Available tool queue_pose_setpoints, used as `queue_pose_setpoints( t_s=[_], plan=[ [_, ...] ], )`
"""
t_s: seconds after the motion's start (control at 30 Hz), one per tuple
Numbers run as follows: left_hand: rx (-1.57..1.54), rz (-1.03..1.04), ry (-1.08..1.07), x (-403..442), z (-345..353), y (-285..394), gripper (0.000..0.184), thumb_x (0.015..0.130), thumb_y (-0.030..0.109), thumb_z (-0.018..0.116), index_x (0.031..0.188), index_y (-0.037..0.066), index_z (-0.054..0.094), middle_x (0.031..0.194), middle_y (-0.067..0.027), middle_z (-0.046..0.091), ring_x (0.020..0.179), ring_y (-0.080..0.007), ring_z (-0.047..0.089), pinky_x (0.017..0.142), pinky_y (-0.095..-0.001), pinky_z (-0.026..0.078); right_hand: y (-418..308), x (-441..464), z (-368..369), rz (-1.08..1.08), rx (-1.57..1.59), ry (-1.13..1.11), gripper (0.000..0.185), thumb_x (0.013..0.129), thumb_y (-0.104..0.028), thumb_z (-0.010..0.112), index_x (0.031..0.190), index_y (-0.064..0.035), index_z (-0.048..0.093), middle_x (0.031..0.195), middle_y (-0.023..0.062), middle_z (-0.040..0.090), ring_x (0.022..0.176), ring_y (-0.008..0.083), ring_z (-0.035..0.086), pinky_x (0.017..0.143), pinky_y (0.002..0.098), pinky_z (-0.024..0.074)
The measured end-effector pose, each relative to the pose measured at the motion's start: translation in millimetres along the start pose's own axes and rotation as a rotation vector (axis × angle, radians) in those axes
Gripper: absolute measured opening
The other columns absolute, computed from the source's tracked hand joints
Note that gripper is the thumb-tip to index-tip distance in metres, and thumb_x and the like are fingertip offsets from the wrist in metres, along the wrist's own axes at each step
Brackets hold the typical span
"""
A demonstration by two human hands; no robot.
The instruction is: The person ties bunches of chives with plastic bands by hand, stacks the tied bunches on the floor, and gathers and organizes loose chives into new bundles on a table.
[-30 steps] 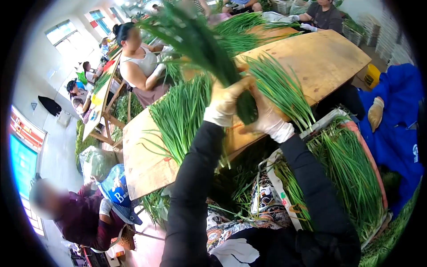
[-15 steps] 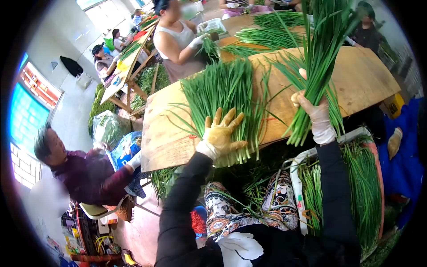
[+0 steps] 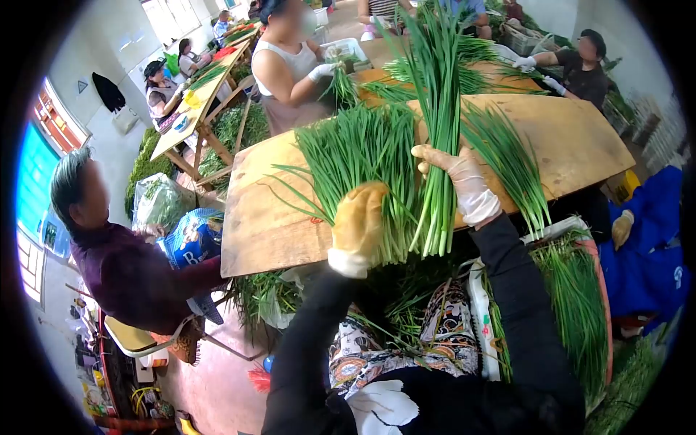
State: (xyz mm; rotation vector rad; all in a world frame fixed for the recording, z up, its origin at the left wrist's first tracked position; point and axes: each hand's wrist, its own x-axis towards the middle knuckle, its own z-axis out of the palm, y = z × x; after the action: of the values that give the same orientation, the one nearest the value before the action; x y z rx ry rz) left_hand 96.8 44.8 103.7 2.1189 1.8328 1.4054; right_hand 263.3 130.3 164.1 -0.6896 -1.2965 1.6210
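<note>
My right hand [image 3: 460, 177], in a pale glove, is closed round a tall bunch of garlic chives [image 3: 441, 87]. The bunch stands upright over the board's near edge, pale stem ends down. My left hand [image 3: 360, 221], in a yellowed glove, is at the stem end of a wide pile of chives [image 3: 355, 145] on the wooden board [image 3: 272, 232]. Its fingers are bent together, and their tips are hidden, so what they hold cannot be made out. A smaller loose bunch [image 3: 511, 156] lies on the board to the right of my right hand.
A lined crate [image 3: 573, 304] of chives stands by my right leg. On the left sits a person in a dark sleeve [image 3: 145, 254], near a plastic bag of greens [image 3: 163, 203]. Across the board, a person in a white top [image 3: 290, 69] holds chives. Other people work at tables behind.
My right hand has moved left with its chives, bringing them beside the big pile. My left hand has gone from spread flat on the pile to bent fingers. The view has shifted slightly.
</note>
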Motion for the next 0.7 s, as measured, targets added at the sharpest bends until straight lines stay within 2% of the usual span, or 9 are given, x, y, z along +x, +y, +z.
queue_pose_setpoints(
  t_s=[0.1,0.3,0.4,0.43,0.47,0.53,0.6,0.67,0.7],
  plan=[
    [-0.966,-0.527,-0.023,-17,-27,47,0.038,0.086,0.024,0.051,0.113,-0.002,0.046,0.106,-0.0136,0.055,0.098,-0.0177,0.051,0.088,-0.0282,0.04,-11,-4,4,-0.055,-0.016,0.032,0.023,0.072,-0.013,0.067,0.09,-0.0026,0.057,0.077,0.0045,0.062,0.058,0.0091,0.057,0.052,0.0213,0.0476],
    [-1.503,-0.577,-0.034,-7,-3,75,0.039,0.08,0.027,0.06,0.103,-0.003,0.054,0.111,-0.0119,0.055,0.096,-0.014,0.053,0.088,-0.0259,0.039,-25,-23,13,-0.052,0.071,0.04,0.045,0.075,-0.011,0.063,0.116,-0.0046,0.046,0.086,0.0053,0.06,0.067,0.009,0.055,0.059,0.0221,0.0481],
    [-1.493,-0.153,0.088,-17,15,79,0.026,0.086,0.023,0.051,0.099,0.002,0.049,0.105,-0.0148,0.055,0.099,-0.0201,0.051,0.089,-0.0333,0.038,-23,-28,1,-0.1,0.133,0.064,0.044,0.075,-0.011,0.062,0.116,-0.0046,0.046,0.085,0.0048,0.059,0.066,0.0093,0.055,0.058,0.0214,0.0478],
    [-1.502,-0.032,0.177,-20,18,86,0.026,0.087,0.029,0.048,0.092,0.004,0.049,0.088,-0.0084,0.055,0.088,-0.0188,0.051,0.085,-0.0346,0.039,-27,-32,-4,-0.097,0.143,0.103,0.044,0.075,-0.012,0.062,0.116,-0.0037,0.047,0.086,0.0056,0.059,0.066,0.0089,0.055,0.057,0.0201,0.0473],
    [-1.581,-0.203,0.238,-30,18,93,0.029,0.088,0.034,0.046,0.088,0.006,0.049,0.071,-0.0026,0.049,0.068,-0.0132,0.049,0.073,-0.031,0.043,-33,-36,-10,-0.103,0.109,0.139,0.046,0.074,-0.012,0.064,0.115,-0.002,0.047,0.083,0.0044,0.058,0.065,0.0075,0.054,0.057,0.0184,0.0465],
    [-1.73,-0.009,0.02,-48,34,73,0.031,0.087,0.037,0.046,0.082,0.007,0.051,0.064,0.0012,0.046,0.053,-0.0095,0.044,0.058,-0.0261,0.042,-41,-38,-30,-0.103,0.121,0.177,0.047,0.069,-0.014,0.067,0.109,-0.0001,0.046,0.076,0.0048,0.058,0.063,0.0094,0.055,0.054,0.0225,0.0486],
    [-1.504,-0.382,-0.052,-85,26,85,0.031,0.087,0.036,0.046,0.079,0.007,0.052,0.063,0.0018,0.049,0.043,-0.0079,0.039,0.049,-0.0219,0.039,-46,-40,-53,-0.14,0.043,0.268,0.049,0.069,-0.018,0.068,0.109,-0.0011,0.045,0.077,0.0026,0.054,0.061,0.0074,0.053,0.05,0.0195,0.0461],
    [-1.012,-0.521,-0.443,-117,21,82,0.03,0.087,0.033,0.048,0.086,0.004,0.055,0.069,-0.0016,0.055,0.049,-0.0089,0.046,0.05,-0.0203,0.041,-46,-37,-81,-0.111,0.037,0.329,0.038,0.069,-0.018,0.067,0.1,-0.0015,0.051,0.072,0.0021,0.055,0.057,0.0072,0.053,0.048,0.0185,0.0444],
    [-0.661,-0.384,-0.763,-132,27,67,0.036,0.086,0.032,0.05,0.104,0.001,0.05,0.081,-0.0092,0.06,0.064,-0.0182,0.057,0.06,-0.0276,0.047,-45,-36,-96,-0.046,-0.06,0.345,0.032,0.069,-0.016,0.067,0.094,-0.0021,0.053,0.068,0.0017,0.055,0.054,0.0073,0.052,0.046,0.0186,0.0434]
  ],
)
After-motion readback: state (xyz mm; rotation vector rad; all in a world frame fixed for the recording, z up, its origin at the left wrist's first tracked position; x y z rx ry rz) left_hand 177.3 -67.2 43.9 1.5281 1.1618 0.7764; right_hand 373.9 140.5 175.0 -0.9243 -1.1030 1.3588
